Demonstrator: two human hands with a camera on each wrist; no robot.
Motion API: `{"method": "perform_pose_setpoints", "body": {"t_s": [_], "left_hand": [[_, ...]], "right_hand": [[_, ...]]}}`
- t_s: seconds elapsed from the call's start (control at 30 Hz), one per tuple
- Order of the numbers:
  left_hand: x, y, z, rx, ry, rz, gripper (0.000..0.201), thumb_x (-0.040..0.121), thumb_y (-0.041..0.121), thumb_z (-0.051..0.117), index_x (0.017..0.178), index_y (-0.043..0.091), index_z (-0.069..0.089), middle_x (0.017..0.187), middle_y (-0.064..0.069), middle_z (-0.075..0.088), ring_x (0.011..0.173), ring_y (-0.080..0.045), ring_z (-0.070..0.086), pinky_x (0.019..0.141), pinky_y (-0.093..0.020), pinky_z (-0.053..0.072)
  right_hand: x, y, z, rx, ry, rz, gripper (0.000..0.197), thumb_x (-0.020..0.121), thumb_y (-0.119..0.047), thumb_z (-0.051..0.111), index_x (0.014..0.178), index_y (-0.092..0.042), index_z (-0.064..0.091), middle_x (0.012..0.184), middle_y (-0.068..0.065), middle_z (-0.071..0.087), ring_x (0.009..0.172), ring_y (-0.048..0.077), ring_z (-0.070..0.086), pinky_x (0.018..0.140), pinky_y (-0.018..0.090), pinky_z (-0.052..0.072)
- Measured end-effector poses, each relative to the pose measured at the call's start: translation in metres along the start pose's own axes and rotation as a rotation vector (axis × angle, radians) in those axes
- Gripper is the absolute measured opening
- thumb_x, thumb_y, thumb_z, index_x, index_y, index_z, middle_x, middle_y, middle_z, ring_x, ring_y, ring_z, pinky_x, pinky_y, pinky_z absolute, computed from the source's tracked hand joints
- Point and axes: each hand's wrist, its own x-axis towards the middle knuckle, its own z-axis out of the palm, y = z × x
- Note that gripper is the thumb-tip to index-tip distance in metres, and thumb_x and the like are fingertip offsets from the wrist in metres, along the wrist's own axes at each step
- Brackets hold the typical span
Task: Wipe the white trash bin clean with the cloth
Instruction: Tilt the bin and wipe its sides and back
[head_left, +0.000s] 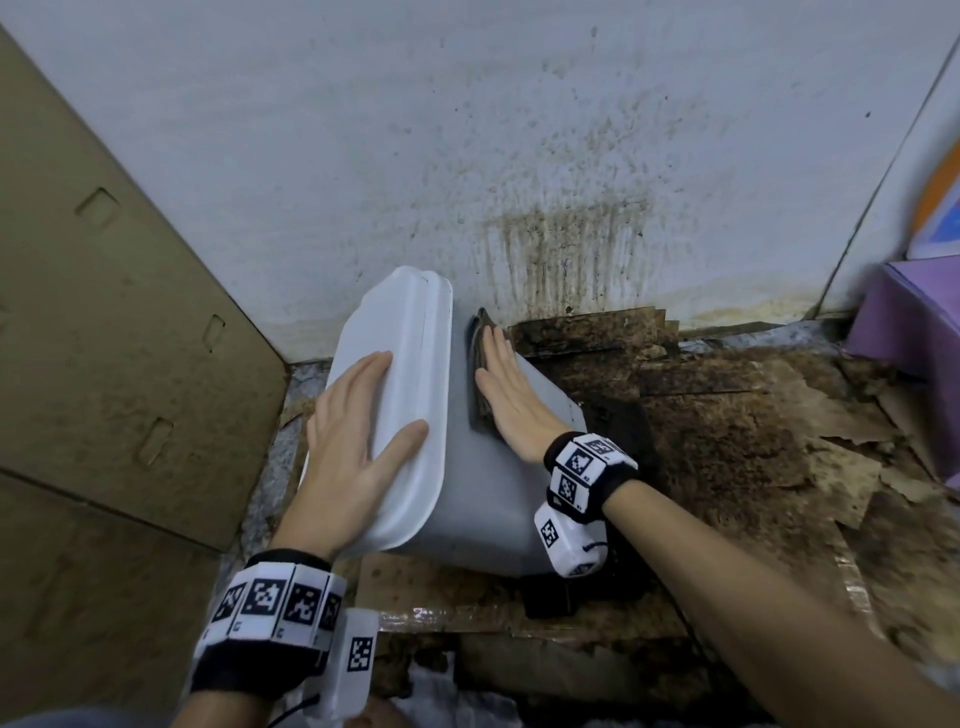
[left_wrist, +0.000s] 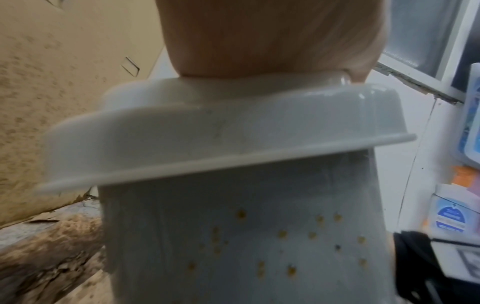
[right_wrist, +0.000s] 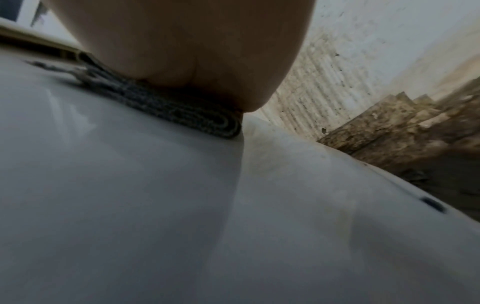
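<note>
**Wiping the bin's side wall while the other hand steadies the lid**

The white trash bin (head_left: 467, 467) stands tilted at the centre of the head view, on stained, torn cardboard (head_left: 727, 441) at the foot of a spattered white wall (head_left: 363, 130). The left hand (head_left: 358, 441) lies flat on the lid (head_left: 395, 374), fingers straight and spread, its grip holding nothing and only pressing down. The right hand (head_left: 511, 395) is also flat, fingers straight, palm pressing the folded cloth (head_left: 480, 364) against the bin's side wall; its grip is not curled round the cloth.

To do this stroke well, I would judge that the palm should bear evenly so the whole fold stays in contact, and run in long overlapping passes from under the lid's lip toward the base. The left hand needs firm counter-pressure, since the bin is light-looking and tilted and could slide on the cardboard.

The bin is smooth, glossy plastic with rounded corners and an overhanging lid rim. The left wrist view shows small yellow-brown spots (left_wrist: 283, 234) on another wall, which likely need firmer rubbing. The cloth is dark grey, woven and folded in several layers (right_wrist: 182, 115). A tan cardboard box (head_left: 104, 338) fills the left of the frame.
</note>
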Motion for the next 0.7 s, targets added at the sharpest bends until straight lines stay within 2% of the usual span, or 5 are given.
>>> {"method": "perform_pose_setpoints", "body": {"t_s": [0.17, 0.3, 0.4, 0.53, 0.7], "left_hand": [[-0.001, -0.004, -0.003, -0.025, -0.003, -0.016, 0.075, 0.089, 0.068, 0.043, 0.155, 0.038, 0.028, 0.159, 0.022, 0.026, 0.142, 0.013, 0.011, 0.12, -0.038, 0.016], [-0.001, -0.003, -0.004, -0.037, -0.006, -0.022, 0.075, 0.088, 0.067, 0.044, 0.155, 0.038, 0.029, 0.159, 0.021, 0.027, 0.147, 0.0, 0.015, 0.122, -0.043, 0.018], [-0.001, -0.004, -0.005, -0.045, -0.009, -0.038, 0.075, 0.088, 0.068, 0.045, 0.155, 0.039, 0.028, 0.158, 0.021, 0.027, 0.147, -0.002, 0.016, 0.122, -0.045, 0.019], [-0.002, -0.005, -0.007, -0.073, -0.005, -0.06, 0.076, 0.087, 0.068, 0.046, 0.155, 0.039, 0.029, 0.158, 0.021, 0.029, 0.147, -0.005, 0.017, 0.122, -0.048, 0.02], [-0.001, -0.003, -0.007, -0.081, -0.003, -0.064, 0.077, 0.086, 0.068, 0.047, 0.154, 0.038, 0.031, 0.157, 0.018, 0.031, 0.146, -0.007, 0.02, 0.121, -0.051, 0.023]], "right_hand": [[-0.03, 0.056, -0.001, -0.046, -0.037, 0.16, 0.055, 0.112, -0.029, 0.015, 0.156, -0.021, -0.017, 0.165, -0.004, -0.026, 0.148, 0.003, -0.024, 0.122, 0.023, -0.012], [-0.047, 0.08, -0.009, -0.044, -0.081, 0.318, 0.053, 0.113, -0.019, 0.013, 0.156, -0.009, -0.017, 0.165, 0.0, -0.024, 0.137, -0.002, -0.023, 0.106, 0.009, -0.015], [-0.041, 0.08, -0.003, -0.076, -0.084, 0.323, 0.053, 0.112, -0.016, 0.011, 0.155, -0.006, -0.019, 0.158, -0.003, -0.029, 0.142, 0.005, -0.028, 0.117, 0.02, -0.016], [-0.03, 0.067, 0.009, -0.034, -0.017, 0.339, 0.056, 0.111, -0.022, 0.012, 0.156, -0.013, -0.021, 0.165, 0.005, -0.028, 0.152, 0.019, -0.027, 0.126, 0.04, -0.011], [-0.024, 0.004, 0.011, 0.022, -0.016, 0.151, 0.057, 0.112, -0.026, 0.014, 0.157, -0.018, -0.019, 0.164, 0.002, -0.03, 0.151, 0.018, -0.029, 0.125, 0.038, -0.013]]}}
